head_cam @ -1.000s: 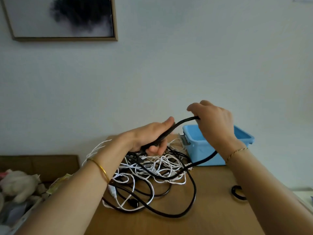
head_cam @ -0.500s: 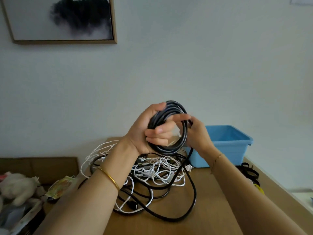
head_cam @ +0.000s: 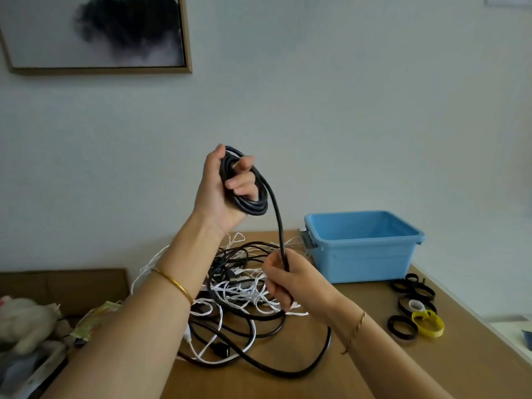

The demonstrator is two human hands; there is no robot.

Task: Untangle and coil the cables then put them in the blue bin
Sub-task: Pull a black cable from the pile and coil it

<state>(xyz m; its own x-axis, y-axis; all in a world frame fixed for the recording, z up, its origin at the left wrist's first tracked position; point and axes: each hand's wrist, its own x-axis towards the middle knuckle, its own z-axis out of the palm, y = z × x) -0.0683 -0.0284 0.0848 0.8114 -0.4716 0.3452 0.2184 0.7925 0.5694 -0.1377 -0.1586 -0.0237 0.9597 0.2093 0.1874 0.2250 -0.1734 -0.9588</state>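
Coiling step in hand, by my read. The left hand is raised above the far part of the worktop, fingers curled through the coil and thumb over its top. That pins the finished loops stacked so they can't spring open. The right hand sits lower and well apart from the left, fist closed round the free run of the same black cable, likely feeding slack up for the next loop.

From the fist the cable drops to the worktop, sweeps a wide arc toward the near edge and runs back into the tangle. The tangle is white and black cords mixed, lying mid-worktop toward the left edge. Whether the arc is free of the white cords is hard to tell, so a snag is possible.

The blue bin stands at the far right corner, near the wall, top open; no cable shows in the part of its inside that can be seen. The air above it is free, so there's an easy drop from the left hand's height.

Strap rings lie just beside the right edge and could get swept off. Bare wood runs along the near edge and between tangle and rings. Past the left edge sits clutter with a plush toy, so no room there.
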